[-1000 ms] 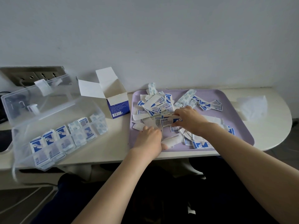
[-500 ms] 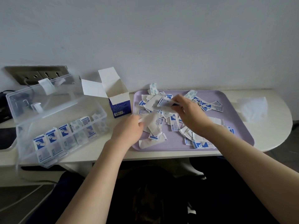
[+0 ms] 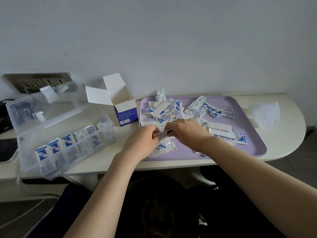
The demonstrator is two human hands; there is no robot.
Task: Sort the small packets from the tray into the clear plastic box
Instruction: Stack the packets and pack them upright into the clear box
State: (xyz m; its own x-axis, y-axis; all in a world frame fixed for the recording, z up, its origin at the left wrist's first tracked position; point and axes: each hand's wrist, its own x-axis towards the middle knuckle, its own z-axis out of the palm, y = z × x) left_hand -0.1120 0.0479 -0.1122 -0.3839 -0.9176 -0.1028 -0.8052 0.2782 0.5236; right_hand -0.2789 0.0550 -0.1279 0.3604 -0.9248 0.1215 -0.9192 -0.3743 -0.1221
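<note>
Gathering is judged to be the step in hand. A held packet point(image 3: 162, 134), white with a blue end and seen edge-on, is gripped at centre frame between two hands. The fingers of the left hand point(image 3: 143, 142) are curled round its left end, and the fingertips of the right hand point(image 3: 187, 133) are closed on its right end. Whether one packet or a thin bunch is gripped cannot be told. It is held just above the lower-left part of the lilac tray point(image 3: 253, 146), over the loose packets point(image 3: 173, 111) heaped there.

Next, it is judged, the held packet must be let go by one hand and carried toward the left of the frame to the clear plastic box point(image 3: 25, 152), whose lid point(image 3: 42, 103) is tipped back open. A slot with room must be chosen and the packet slid in upright beside the filed packets point(image 3: 67, 143).

Counted:
- two hands
- one tray
- one clear box
- one open carton point(image 3: 126, 111), between box and tray
- one wall socket plate point(image 3: 39, 81), at upper left
- one crumpled clear wrapper point(image 3: 265, 114), at the right end of the table point(image 3: 96, 155)

About six upright groups are made out in the box, blurred by the plastic. The tray's packets overlap too much to be counted. Several dozen are estimated, so most of the sorting is judged undone.
</note>
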